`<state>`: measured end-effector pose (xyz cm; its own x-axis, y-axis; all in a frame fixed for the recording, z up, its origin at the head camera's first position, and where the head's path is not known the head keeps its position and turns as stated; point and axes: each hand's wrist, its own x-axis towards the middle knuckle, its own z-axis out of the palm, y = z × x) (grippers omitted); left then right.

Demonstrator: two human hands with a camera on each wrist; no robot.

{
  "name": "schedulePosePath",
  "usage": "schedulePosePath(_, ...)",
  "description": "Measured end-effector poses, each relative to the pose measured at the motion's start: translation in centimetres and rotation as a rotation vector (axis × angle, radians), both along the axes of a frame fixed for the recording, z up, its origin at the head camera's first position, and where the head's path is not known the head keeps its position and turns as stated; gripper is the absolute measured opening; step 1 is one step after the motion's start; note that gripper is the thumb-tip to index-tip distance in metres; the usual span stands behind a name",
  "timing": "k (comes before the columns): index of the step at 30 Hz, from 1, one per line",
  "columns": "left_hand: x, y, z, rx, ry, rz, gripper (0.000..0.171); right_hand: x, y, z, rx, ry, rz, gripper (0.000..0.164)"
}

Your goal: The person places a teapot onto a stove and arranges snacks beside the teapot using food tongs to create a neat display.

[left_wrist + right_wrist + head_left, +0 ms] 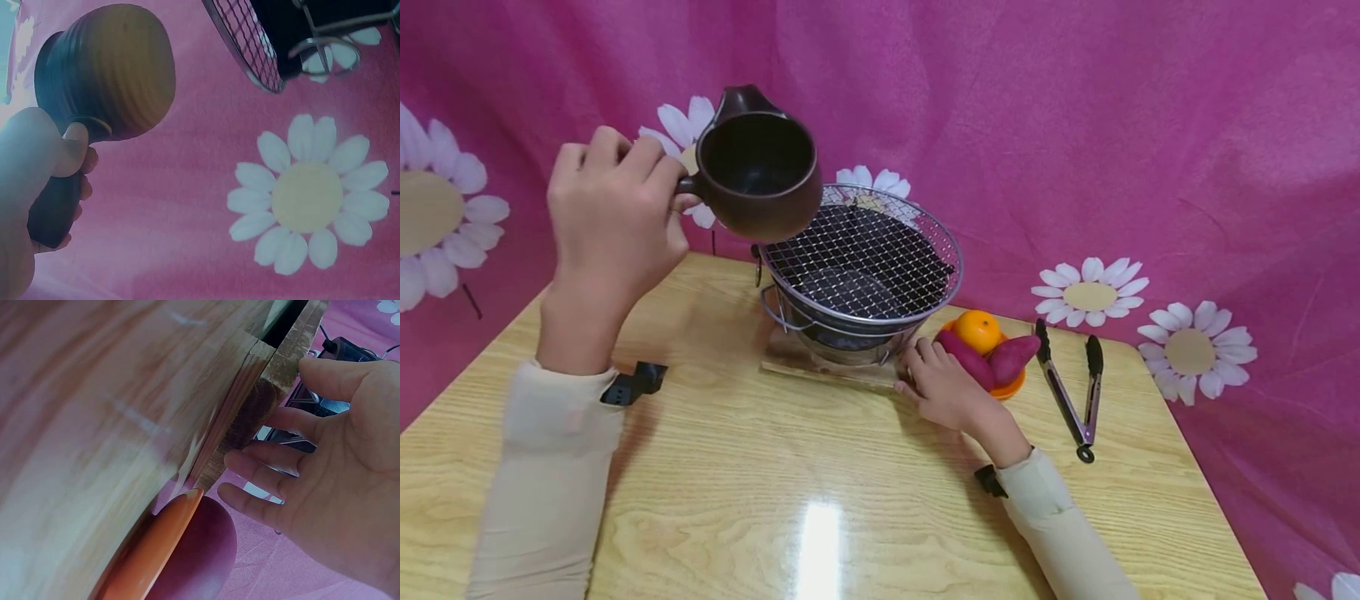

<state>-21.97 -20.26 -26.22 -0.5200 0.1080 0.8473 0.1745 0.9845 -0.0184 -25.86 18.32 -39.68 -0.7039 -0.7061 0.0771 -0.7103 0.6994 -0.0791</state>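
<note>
Right of the left hand (613, 221), which grips the pot (767, 208), sits the grill (861, 271), nearer the loose-fingered right hand (943, 387)

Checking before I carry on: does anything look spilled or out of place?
Nothing stands out: the left hand grips the dark pot by its handle, the grill stands on a wooden board, and no spill shows.

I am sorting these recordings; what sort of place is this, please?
Probably an indoor tabletop set: a flowered pink cloth hangs behind a wood-grained table bearing a grill and tongs.
</note>
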Motion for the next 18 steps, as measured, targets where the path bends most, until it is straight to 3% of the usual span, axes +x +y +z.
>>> schedulePosePath(11,-1.0,1.1,-0.6,0.015,0.113,-0.079,0.027,0.0,-0.1,-0.3,0.012,-0.023,-0.016,0.023)
schedulePosePath(18,-2.2,1.3,0.2,-0.044,0.103,-0.125,0.026,0.0,0.0,-0.1,0.000,-0.005,-0.019,0.021)
